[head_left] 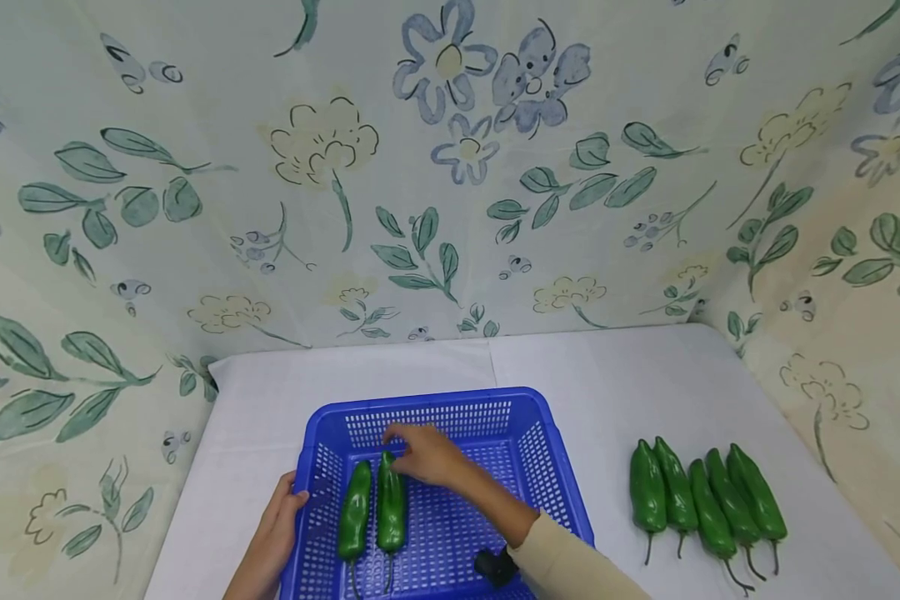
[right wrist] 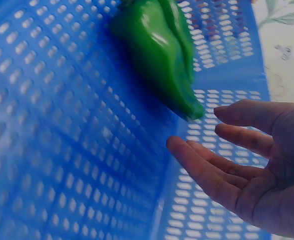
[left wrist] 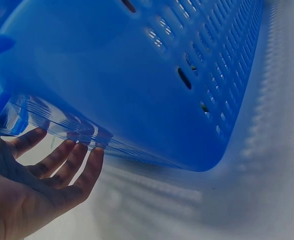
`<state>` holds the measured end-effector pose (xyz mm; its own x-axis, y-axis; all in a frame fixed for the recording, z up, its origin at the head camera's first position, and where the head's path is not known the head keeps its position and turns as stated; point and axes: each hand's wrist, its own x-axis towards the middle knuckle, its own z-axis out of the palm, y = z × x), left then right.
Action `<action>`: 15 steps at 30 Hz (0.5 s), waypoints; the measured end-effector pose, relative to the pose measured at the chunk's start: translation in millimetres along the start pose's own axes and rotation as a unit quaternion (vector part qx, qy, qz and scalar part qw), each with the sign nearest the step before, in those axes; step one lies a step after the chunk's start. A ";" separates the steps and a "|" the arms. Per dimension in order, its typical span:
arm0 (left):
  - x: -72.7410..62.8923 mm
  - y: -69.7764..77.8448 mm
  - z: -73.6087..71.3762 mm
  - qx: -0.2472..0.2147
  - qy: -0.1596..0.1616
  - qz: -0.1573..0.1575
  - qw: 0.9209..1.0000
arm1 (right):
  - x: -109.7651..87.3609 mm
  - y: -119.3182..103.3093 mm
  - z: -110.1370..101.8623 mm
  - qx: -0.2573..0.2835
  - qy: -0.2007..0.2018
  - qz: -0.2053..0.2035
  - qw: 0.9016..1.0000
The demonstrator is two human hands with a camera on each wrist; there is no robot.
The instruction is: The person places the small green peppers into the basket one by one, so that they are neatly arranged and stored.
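Two green peppers lie side by side in a blue plastic basket point(head_left: 465, 517): the left pepper point(head_left: 356, 512) and the right pepper point(head_left: 392, 508), stems toward the front. My right hand point(head_left: 427, 454) hovers inside the basket by the far tip of the right pepper. In the right wrist view its fingers are spread and slightly bent, with a gap between them and the green pepper point(right wrist: 159, 50). My left hand point(head_left: 273, 525) is at the basket's left side. Its relaxed fingertips rest against the outer wall in the left wrist view, below the smooth blue corner point(left wrist: 111, 75).
Several more green peppers point(head_left: 708, 504) lie in a row on the white tablecloth point(head_left: 607, 375), right of the basket. A black device point(head_left: 495, 567) sits at my right wrist. Floral cloth point(head_left: 450, 167) hangs behind and at both sides of the table.
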<state>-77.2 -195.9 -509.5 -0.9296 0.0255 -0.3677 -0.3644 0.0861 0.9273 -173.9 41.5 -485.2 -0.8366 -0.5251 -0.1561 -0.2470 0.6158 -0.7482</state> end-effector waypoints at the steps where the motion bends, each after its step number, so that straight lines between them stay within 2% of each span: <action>1: 0.0 0.0 0.0 -0.001 0.001 0.003 1.000 | -1.3 0.3 -3.8 -0.002 0.001 0.000 1.000; 5: 0.0 0.5 0.7 -0.007 0.001 0.001 1.000 | -10.5 1.7 -23.6 -0.002 0.004 -0.001 1.000; 15: 0.2 0.5 0.9 -0.014 -0.002 0.000 1.000 | -50.6 13.3 -95.6 -0.006 0.025 0.002 1.000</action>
<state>-77.5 -195.0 -509.2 -0.9293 0.0286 -0.3682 -0.3662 0.0586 0.9287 -181.6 132.5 -425.6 -0.8612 -0.4923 -0.1267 -0.2483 0.6250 -0.7401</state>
